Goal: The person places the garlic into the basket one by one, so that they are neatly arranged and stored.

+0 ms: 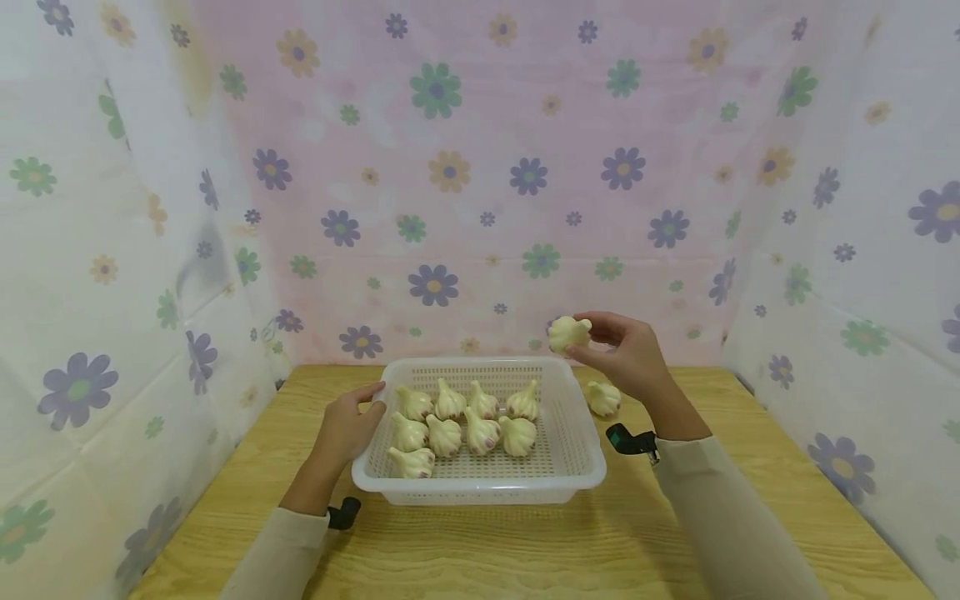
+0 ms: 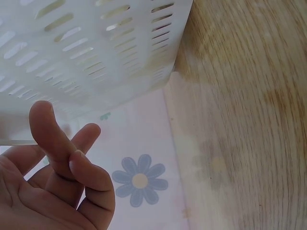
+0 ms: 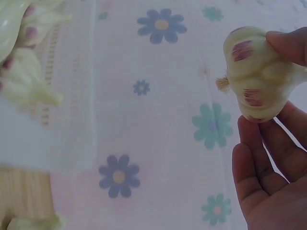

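Observation:
In the head view a white plastic basket [image 1: 491, 483] with slotted sides holds several garlic bulbs [image 1: 444, 435], grouped toward its left and middle. My left hand [image 1: 352, 427] grips the basket's left rim; in the left wrist view its fingers [image 2: 48, 134] are bent at the rim. Raised above the basket's far right corner, a garlic bulb [image 1: 567, 335] is pinched between the thumb and fingers of my right hand [image 1: 626, 350]. The right wrist view shows this bulb [image 3: 259, 74] with purple patches and a tuft of roots.
Another garlic bulb [image 1: 603, 398] lies on the wooden table [image 1: 465, 550], just right of the basket and below my right hand. Flower-patterned cloth [image 1: 487, 208] hangs at the back and along both sides. Each wrist carries a small black device [image 1: 630, 440].

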Tool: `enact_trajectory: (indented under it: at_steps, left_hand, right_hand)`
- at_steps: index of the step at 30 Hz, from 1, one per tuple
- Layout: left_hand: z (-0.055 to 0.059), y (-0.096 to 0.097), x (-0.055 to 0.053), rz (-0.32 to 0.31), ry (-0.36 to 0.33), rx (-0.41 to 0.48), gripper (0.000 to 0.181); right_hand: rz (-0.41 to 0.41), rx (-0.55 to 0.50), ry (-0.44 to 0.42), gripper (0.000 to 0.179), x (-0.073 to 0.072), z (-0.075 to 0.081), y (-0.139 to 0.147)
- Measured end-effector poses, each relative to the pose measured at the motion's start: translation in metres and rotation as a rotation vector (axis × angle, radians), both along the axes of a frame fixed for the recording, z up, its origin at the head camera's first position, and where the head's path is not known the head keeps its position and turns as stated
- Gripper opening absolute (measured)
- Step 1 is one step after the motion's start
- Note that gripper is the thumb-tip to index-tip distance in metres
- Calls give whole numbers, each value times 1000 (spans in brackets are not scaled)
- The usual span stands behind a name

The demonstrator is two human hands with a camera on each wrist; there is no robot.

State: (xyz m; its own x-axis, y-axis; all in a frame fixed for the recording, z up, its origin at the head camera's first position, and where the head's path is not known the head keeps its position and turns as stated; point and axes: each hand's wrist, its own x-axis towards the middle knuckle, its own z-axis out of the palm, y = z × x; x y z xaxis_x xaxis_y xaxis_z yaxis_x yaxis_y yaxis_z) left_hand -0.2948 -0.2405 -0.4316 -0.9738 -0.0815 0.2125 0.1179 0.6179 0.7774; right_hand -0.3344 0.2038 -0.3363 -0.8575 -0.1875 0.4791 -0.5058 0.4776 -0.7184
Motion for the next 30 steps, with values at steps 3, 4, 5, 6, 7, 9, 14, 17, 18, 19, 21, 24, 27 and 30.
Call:
enact_trajectory:
  at_steps: [3, 4, 5, 6, 7, 9, 14, 17, 18, 19, 21, 24, 27, 30]
  left_hand:
    - [0, 0, 1, -1, 1, 0, 49]
    - [0, 0, 1, -3, 2, 1, 49]
    - [0, 0, 1, -3, 5, 1, 49]
    - [0, -1, 1, -4, 6, 2, 49]
    - [0, -1, 1, -6, 8, 3, 49]
    - [0, -1, 1, -9, 9, 6, 49]
    - [0, -1, 0, -9, 16, 4, 49]
    - [0, -1, 0, -9, 19, 1, 48]
    - [1, 0, 1, -10, 20, 0, 48]
    - [1, 0, 1, -10, 20, -2, 48]
    - [1, 0, 1, -10, 19, -2, 48]
    - [1, 1, 1, -8, 17, -3, 48]
    - [1, 0, 1, -4, 14, -5, 49]
    - [1, 0, 0, -2, 11, -6, 49]
  right_hand:
    - [37, 11, 7, 52, -5, 4, -15]
    - [50, 13, 2, 52, -6, 5, -19]
    - [65, 18, -2, 51, -7, 5, -24]
    - [82, 27, -6, 51, -8, 5, -29]
    - [99, 38, -8, 50, -9, 5, -33]
    - [133, 53, -17, 50, -10, 5, -40]
    - [196, 107, -20, 48, -11, 1, -55]
    - [232, 169, -14, 49, -11, -1, -63]
    - [246, 195, -11, 50, -11, -1, -65]
    - [260, 216, -13, 51, -10, -1, -67]
    - [297, 247, -29, 54, -10, -2, -71]
    - [338, 288, -75, 58, -10, -4, -76]
    - [368, 331, -114, 61, -11, -7, -82]
    - [390, 373, -125, 60, -12, -10, -89]
